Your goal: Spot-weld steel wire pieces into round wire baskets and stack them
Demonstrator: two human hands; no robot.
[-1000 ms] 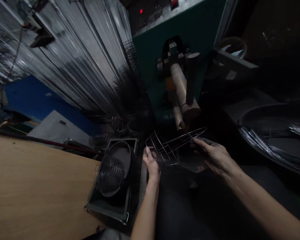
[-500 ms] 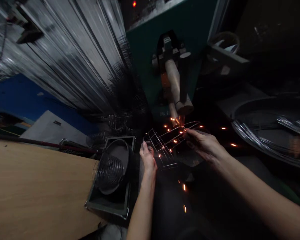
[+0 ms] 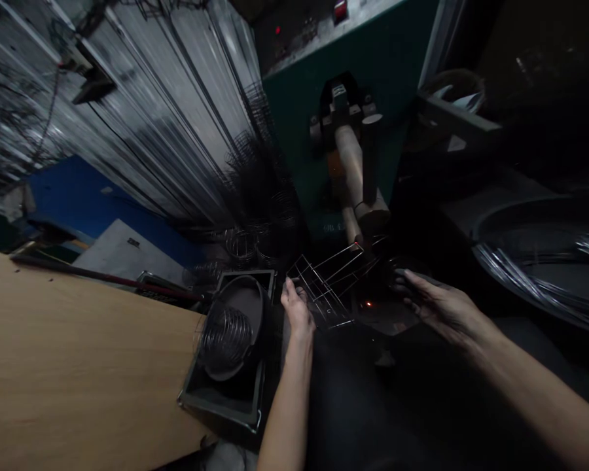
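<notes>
My left hand [image 3: 298, 307] is closed on the near-left edge of a small wire rack [image 3: 326, 286], made of thin crossed rods with longer bars. The rack's far end reaches the tip of a spot welder's electrode arms [image 3: 357, 176], where a small red glow shows. My right hand [image 3: 434, 304] is off the rack, to its right, with fingers loosely bent and apart. I see nothing in it, though its fingertips are dark and blurred.
A black bowl [image 3: 258, 297] with coiled wire rings [image 3: 227, 337] sits in a metal-framed box [image 3: 226, 409] to the left. Beyond it lies a wooden board [image 3: 78, 366]. At right, a large round tray [image 3: 491, 226] holds bundled wires [image 3: 525, 281]. The green welder body [image 3: 294, 111] stands ahead.
My right hand has let go of the wire rack and moved right. The shower of sparks has died down to a few glowing spots. My left hand still grips the rack.
</notes>
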